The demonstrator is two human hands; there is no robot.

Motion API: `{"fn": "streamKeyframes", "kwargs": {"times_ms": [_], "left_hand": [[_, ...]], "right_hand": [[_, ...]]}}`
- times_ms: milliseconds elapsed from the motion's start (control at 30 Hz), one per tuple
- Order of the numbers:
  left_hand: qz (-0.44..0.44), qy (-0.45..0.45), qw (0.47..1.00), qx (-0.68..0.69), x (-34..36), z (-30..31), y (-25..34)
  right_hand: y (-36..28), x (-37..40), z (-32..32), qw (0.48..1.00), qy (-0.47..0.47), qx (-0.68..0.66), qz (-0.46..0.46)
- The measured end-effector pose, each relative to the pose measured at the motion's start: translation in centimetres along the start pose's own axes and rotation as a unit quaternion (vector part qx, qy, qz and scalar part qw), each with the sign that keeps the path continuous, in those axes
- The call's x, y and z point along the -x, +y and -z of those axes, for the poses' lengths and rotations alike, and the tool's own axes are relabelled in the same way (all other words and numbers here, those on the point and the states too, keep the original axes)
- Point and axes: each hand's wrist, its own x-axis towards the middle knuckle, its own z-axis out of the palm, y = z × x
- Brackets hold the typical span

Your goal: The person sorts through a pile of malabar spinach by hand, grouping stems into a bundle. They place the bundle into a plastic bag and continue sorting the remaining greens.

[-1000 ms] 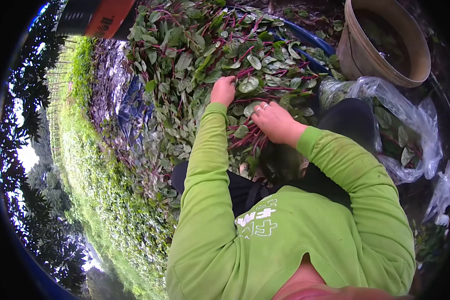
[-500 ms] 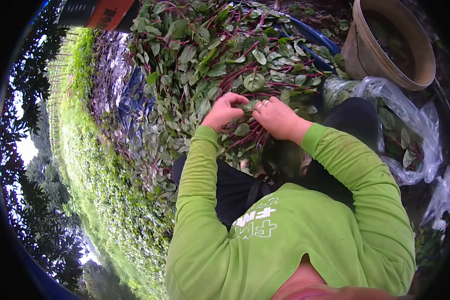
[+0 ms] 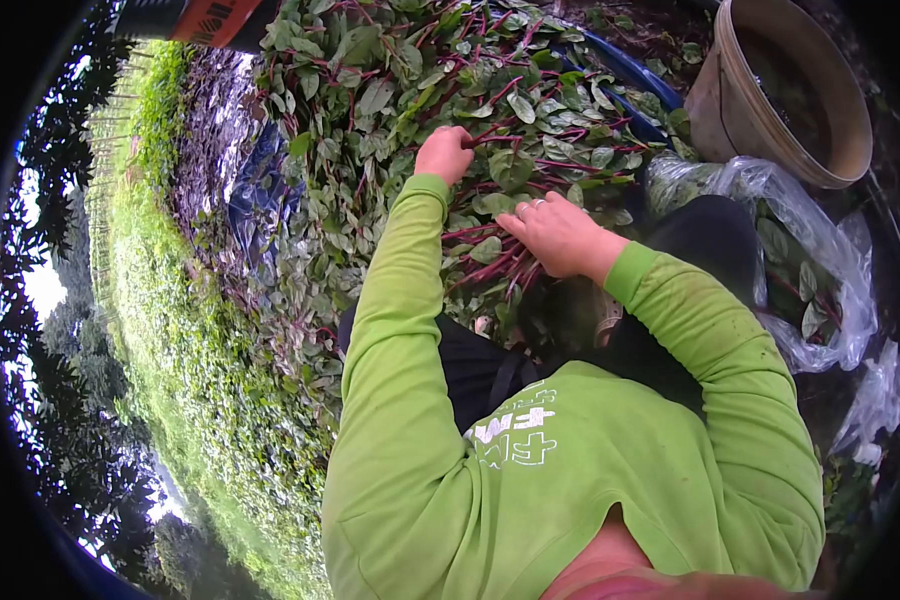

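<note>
A large heap of red-stemmed leafy greens, which look like Malabar spinach, spreads out in front of me. My left hand is closed at the pile, pinching a reddish stem that points right from its fingers. Lower and to the right, my right hand, with rings on a finger, is closed around a bunch of red stems. The cut ends of that bunch point down towards my lap, and its leaves partly merge with the heap. My right fingertips are partly hidden by leaves.
A worn plastic bucket tilts at the upper right, with a clear plastic bag holding greens below it. Blue sheeting edges the heap. A dark container with an orange label stands at the upper left.
My left hand has moved up and away from my right hand to the heap, and now grips a stem there. My right hand stays almost in place with the bunch.
</note>
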Motion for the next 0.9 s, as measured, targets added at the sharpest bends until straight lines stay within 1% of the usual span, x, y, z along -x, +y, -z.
{"fn": "streamKeyframes", "kwargs": {"times_ms": [67,100,200,233,267,333,367,400,467,500,600,633,667,733,767,833,900], "left_hand": [[0.048,-0.005,0.993,0.103,0.9,1.3,-0.2],[0.026,0.019,0.994,0.106,1.7,1.9,-0.2],[0.038,-0.012,0.979,0.2,4.4,3.1,0.5],[0.016,-0.018,0.96,0.278,5.4,2.5,0.7],[-0.006,-0.018,0.944,0.331,5.6,0.6,-0.4],[0.008,0.009,0.935,0.355,7.6,-1.0,0.5],[0.029,-0.037,0.95,0.309,8.8,-1.0,1.2],[0.05,-0.056,0.954,0.29,9.8,-1.3,1.9],[0.044,-0.044,0.946,0.318,10.8,-4.5,0.9],[0.035,-0.051,0.945,0.321,11.8,-3.7,2.1],[-0.011,-0.015,0.93,0.368,12.8,-5.6,2.4],[0.002,-0.009,0.941,0.337,13.3,-5.1,3.0],[0.017,-0.02,0.936,0.35,13.4,-5.4,3.2],[0.045,-0.043,0.924,0.376,13.4,-5.5,3.5],[0.053,-0.046,0.931,0.358,13.5,-5.7,3.7],[0.071,-0.056,0.942,0.323,14.2,-4.1,5.4],[0.008,-0.033,0.967,0.251,15.2,-3.1,6.2]], "right_hand": [[0.2,-0.4,-0.3,0.999,-0.03,-0.002,-0.013],[0.2,-0.5,-0.1,0.999,-0.034,-0.005,-0.014],[0.0,-0.5,0.2,0.999,-0.039,-0.013,-0.017],[0.0,-0.5,0.3,0.999,-0.037,-0.013,-0.017],[0.0,-0.5,0.4,0.999,-0.035,-0.013,-0.017],[-0.1,-0.3,0.7,1.0,-0.019,-0.003,-0.013],[-0.1,-0.2,0.8,1.0,-0.012,0.002,-0.01],[0.0,-0.1,0.6,1.0,0.006,0.004,-0.01],[0.3,-0.3,-0.1,0.999,0.042,0.01,-0.005],[0.1,-0.2,-0.2,0.999,0.038,0.013,-0.014],[-0.2,-0.3,-0.1,0.999,0.02,0.021,-0.033],[-0.2,-0.3,0.2,0.999,0.009,0.021,-0.037],[-0.3,-0.2,0.4,0.999,-0.002,0.022,-0.041],[-0.5,-0.4,0.2,0.998,0.02,0.039,-0.042],[-0.5,-0.4,0.1,0.998,0.029,0.047,-0.043],[-0.2,0.0,-0.4,0.99,0.11,0.084,-0.008],[-0.2,0.1,-0.7,0.992,0.093,0.08,-0.011]]}}
